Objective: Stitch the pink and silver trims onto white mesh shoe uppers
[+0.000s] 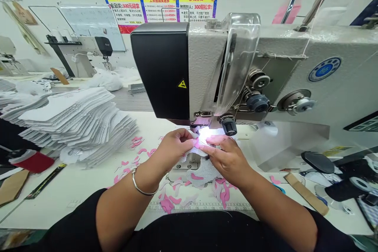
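You are pinching a white mesh shoe-upper piece (203, 171) between your nearly closed left grip (174, 147) and right grip (224, 157), holding it beneath the sewing machine (206, 67) needle, at the worktop (73, 185) centre.

A plain black short-sleeved top (203, 234) fills the bottom of the view at 6 o'clock, its cloth dark and matte. The left sleeve (69, 220) reaches up toward 7 o'clock, and the right sleeve (330, 240) sits at about 5 o'clock; both have loose, simple hems. A slim, smooth silver bangle (142, 191) circles the left wrist, near 7 o'clock from the middle of the view. The left hand (173, 150) and right hand (226, 160) are bare, and so are the forearms.
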`<state>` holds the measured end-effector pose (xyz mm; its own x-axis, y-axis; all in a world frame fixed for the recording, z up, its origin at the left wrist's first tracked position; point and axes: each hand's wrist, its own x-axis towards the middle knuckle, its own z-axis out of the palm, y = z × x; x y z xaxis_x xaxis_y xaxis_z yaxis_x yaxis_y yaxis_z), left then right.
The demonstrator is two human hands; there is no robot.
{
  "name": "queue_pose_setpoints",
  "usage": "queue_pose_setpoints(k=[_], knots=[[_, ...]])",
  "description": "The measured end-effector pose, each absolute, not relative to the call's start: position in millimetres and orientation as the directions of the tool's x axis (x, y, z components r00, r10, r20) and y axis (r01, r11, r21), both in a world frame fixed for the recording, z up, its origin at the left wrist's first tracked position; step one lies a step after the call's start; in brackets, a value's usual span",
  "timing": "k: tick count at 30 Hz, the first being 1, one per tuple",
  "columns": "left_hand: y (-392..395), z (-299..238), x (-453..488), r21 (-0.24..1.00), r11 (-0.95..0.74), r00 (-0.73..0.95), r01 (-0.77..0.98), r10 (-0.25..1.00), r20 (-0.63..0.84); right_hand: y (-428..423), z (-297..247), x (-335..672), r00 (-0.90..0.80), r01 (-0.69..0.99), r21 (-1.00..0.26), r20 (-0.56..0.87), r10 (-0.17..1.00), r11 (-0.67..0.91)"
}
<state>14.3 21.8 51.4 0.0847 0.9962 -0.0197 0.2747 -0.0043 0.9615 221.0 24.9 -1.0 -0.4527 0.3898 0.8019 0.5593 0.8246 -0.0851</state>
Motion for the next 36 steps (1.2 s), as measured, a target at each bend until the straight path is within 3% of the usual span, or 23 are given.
queue_pose_setpoints(k=[11,27,36], knots=[[24,46,11,0.948,-0.031,0.084,0.317,0.996,0.005,22,6,219,-0.395,0.57,-0.188,0.791,0.467,0.8],[22,56,13,0.96,0.017,0.097,0.281,0.994,-0.046,25,6,223,-0.472,0.53,-0.078,0.801,0.37,0.844],[23,51,11,0.953,0.014,0.085,0.302,0.996,-0.041,23,5,223,-0.477,0.553,-0.1,0.776,0.413,0.827]])
